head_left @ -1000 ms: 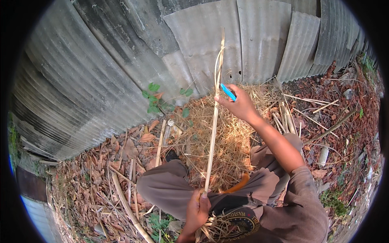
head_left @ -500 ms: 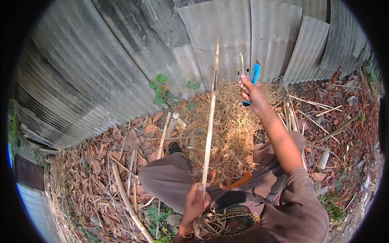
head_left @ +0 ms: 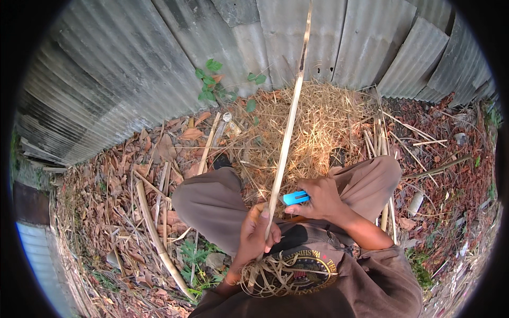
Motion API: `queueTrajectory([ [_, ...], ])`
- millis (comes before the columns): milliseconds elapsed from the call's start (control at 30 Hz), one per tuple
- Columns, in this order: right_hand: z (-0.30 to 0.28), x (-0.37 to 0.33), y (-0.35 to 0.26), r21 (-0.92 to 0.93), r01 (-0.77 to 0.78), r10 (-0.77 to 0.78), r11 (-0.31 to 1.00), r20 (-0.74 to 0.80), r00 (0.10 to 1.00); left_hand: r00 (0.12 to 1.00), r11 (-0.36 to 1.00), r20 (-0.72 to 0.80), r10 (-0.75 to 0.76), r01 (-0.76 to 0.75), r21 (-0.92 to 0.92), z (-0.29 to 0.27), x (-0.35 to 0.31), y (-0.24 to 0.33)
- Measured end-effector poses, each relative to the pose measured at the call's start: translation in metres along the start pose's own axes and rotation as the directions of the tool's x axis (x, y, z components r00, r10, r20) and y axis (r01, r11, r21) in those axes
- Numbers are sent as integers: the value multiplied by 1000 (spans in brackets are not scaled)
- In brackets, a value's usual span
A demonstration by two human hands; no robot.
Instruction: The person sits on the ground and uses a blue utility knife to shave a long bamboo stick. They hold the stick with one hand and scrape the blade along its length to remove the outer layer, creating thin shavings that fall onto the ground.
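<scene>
The peeled curl gone from sight, the right hand has dropped to two o'clock of the left hand, bringing the blue utility knife wrapped in its fingers back within reach of the bamboo strip, pinched by the left fingers.
</scene>
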State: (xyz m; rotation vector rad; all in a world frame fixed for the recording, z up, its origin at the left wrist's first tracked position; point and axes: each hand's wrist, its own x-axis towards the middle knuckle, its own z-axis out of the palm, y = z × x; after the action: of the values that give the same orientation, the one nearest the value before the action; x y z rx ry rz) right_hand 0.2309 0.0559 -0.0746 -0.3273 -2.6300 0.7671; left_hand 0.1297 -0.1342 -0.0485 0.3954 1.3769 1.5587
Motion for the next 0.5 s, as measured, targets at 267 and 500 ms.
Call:
queueTrajectory([
  [267,14,14,3,-161,42,-64,986,-134,989,999,946,50,-4,20,-325,4,-2,-4],
  [500,7,42,32,-286,125,-193,950,-225,955,994,942,107,14,22,-336,4,-3,-5],
])
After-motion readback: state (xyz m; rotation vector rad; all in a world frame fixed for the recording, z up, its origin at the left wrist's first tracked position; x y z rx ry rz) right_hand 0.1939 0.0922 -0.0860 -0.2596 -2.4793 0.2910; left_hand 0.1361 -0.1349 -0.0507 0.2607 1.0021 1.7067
